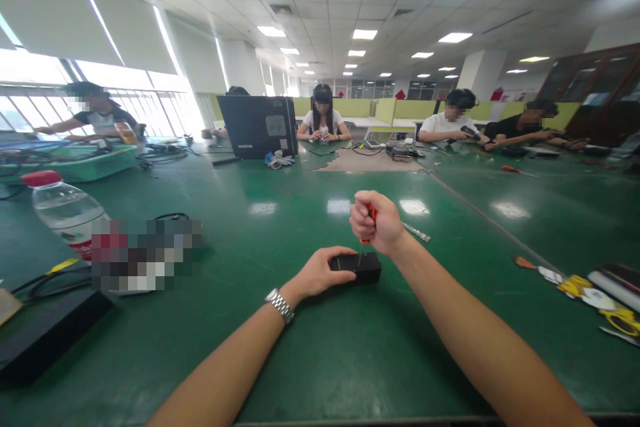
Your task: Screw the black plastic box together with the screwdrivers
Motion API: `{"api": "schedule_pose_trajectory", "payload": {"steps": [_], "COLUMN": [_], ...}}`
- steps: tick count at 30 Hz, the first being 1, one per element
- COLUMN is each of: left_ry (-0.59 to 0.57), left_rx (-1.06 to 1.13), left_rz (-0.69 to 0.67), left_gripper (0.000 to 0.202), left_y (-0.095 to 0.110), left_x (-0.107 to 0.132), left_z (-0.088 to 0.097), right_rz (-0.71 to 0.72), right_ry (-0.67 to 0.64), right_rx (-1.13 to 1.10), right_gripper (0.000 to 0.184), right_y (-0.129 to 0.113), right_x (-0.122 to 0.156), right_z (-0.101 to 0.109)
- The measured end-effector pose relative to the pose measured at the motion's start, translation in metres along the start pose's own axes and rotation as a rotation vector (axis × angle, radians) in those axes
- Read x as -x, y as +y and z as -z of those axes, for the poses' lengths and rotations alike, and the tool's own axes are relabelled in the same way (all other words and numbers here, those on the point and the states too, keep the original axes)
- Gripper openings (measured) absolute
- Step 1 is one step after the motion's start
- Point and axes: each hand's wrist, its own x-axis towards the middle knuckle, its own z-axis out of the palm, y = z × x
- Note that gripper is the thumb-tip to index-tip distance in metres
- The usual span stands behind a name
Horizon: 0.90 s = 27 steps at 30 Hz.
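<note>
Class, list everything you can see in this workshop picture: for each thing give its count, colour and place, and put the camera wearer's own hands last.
small box: one, black, centre of the table, under both hands
screwdriver: one, orange handle, upright, tip on the box
table: one, green, fills the room's middle
water bottle: one, clear with red cap, left
basket: one, green, far left, with cables in it
computer case: one, black, far middle
second screwdriver: one, orange, far right
flat black box: one, near left edge
people: five seated at the far side
wristwatch: one, silver, left wrist
left hand: steadies the small box
right hand: grips the screwdriver
</note>
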Motion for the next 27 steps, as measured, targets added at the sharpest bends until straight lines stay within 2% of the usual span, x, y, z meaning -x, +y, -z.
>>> {"api": "schedule_pose_trajectory", "payload": {"steps": [9, 15, 22, 27], "left_ry": [-0.017, -0.034, -0.04, -0.037], "left_rx": [0.063, 0.103, 0.138, 0.113], "left_rz": [0.048, 0.063, 0.031, 0.037], "left_gripper": [0.051, 0.054, 0.053, 0.052], "left_y": [-0.0062, -0.0097, -0.0101, -0.0095], "left_x": [-0.0018, -0.0027, -0.0033, -0.0033], "left_z": [-0.0006, -0.0012, -0.0005, -0.0002], "right_rz": [0.038, 0.012, -0.016, -0.049], "right_ry": [-0.071, -0.074, -0.096, -0.112], "right_rx": [-0.038, -0.052, -0.025, -0.044], "right_gripper": [0.031, 0.031, 0.031, 0.031], "right_y": [-0.0033, 0.0003, 0.0046, 0.0015], "right_x": [0.0038, 0.0023, 0.0021, 0.0007], "right_z": [0.0014, 0.0049, -0.0002, 0.007]}}
